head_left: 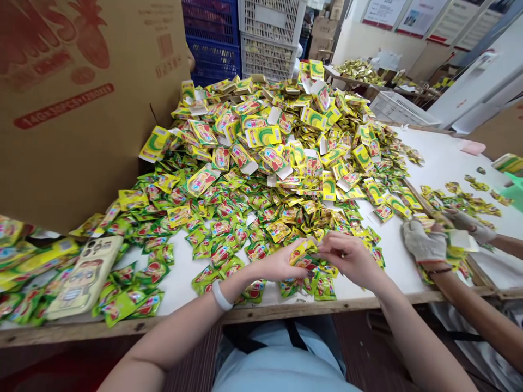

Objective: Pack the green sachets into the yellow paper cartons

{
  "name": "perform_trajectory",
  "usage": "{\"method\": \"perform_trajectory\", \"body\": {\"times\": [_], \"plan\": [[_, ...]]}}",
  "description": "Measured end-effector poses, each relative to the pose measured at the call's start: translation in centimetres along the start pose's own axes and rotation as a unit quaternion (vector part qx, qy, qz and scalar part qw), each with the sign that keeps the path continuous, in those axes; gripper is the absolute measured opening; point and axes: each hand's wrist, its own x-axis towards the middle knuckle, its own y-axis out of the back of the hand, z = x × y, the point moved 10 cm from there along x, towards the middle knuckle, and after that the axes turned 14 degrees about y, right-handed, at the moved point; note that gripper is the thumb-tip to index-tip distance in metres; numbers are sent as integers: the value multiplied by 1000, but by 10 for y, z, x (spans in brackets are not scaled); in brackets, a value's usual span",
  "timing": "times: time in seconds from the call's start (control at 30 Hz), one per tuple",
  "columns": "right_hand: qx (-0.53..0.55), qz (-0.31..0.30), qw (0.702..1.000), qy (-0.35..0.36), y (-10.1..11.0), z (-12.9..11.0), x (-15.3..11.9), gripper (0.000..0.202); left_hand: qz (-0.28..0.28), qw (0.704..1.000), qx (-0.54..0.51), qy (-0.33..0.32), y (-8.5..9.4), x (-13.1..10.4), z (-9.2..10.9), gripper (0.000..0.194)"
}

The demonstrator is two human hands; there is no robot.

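Note:
My left hand [280,263], with a white band on its wrist, is closed around a yellow candy packet [301,251] just above the table's front edge. My right hand [348,257] is beside it, its fingertips pinched together at the packet's right end; what lies between them is too small to make out. Green candy packets [324,287] with red fruit prints lie under and around both hands. Behind them rises a heap of small yellow-green boxes [263,136], several with white flaps open, mixed with loose packets.
A large cardboard box [81,147] stands at the left. A phone in a cream case [84,280] lies on packets at front left. A co-worker's gloved hands [427,242] work at the right, beyond a wooden divider. Blue crates [212,57] and grey crates [269,46] stand behind.

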Motion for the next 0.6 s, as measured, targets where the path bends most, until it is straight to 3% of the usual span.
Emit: {"method": "perform_trajectory", "body": {"times": [0.13,0.2,0.23,0.3,0.37,0.4,0.47,0.53,0.57,0.6], "plan": [[130,-104,983,-81,-45,6,-22,33,-2,999,31,25,-11,2,-12,62],[159,-107,975,-112,-56,10,-36,34,-12,999,39,37,-20,2,-15,69],[141,-81,981,-110,-51,13,-42,33,-18,998,48,32,-23,1,-12,76],[43,13,995,-85,-17,20,-54,34,-6,996,87,-6,-20,-2,1,84],[-105,115,984,-84,41,31,-76,39,74,982,163,-64,3,-9,21,74],[-191,161,963,-104,73,37,-90,41,128,965,210,-86,20,-13,30,65],[-401,214,871,-185,129,44,-117,46,221,921,305,-97,53,-20,40,55],[-527,223,789,-221,149,42,-124,51,257,889,371,-75,77,-20,38,57],[-539,215,787,-211,141,42,-116,49,262,880,391,-61,84,-18,34,57],[-520,198,811,-184,121,43,-103,45,261,875,404,-50,87,-15,29,56]]}}
